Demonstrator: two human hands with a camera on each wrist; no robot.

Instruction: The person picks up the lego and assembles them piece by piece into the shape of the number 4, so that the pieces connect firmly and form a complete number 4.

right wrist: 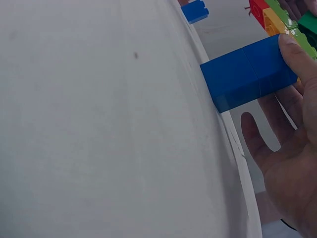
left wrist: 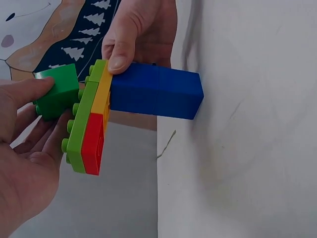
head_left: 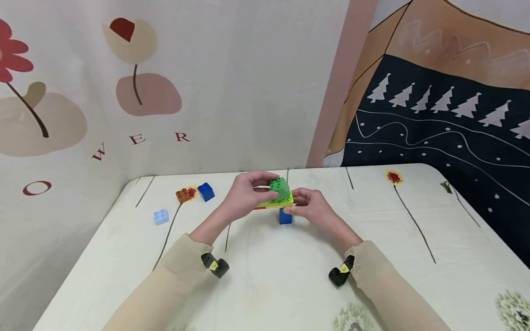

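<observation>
My left hand (head_left: pixel 242 195) pinches a green toy building brick (left wrist: pixel 59 91) between thumb and fingers. The brick is tilted against the studded top of a built piece; whether it is seated on the studs I cannot tell. That piece has a lime green layer (left wrist: pixel 81 129) on top, with a yellow brick (left wrist: pixel 102 94) and a red brick (left wrist: pixel 93 141) beneath. Two stacked blue bricks (left wrist: pixel 156 91) form a column under the yellow end, standing on the table. My right hand (head_left: pixel 312 207) grips the piece where the column meets the yellow layer, thumb on the upper blue brick.
Toward the left of the table (head_left: pixel 265 289) lie a brown brick (head_left: pixel 182 195), another blue brick (head_left: pixel 205 191) and a light blue brick (head_left: pixel 161 216), apart from each other. A printed cloth wall (head_left: pixel 248 92) rises behind the table's far edge.
</observation>
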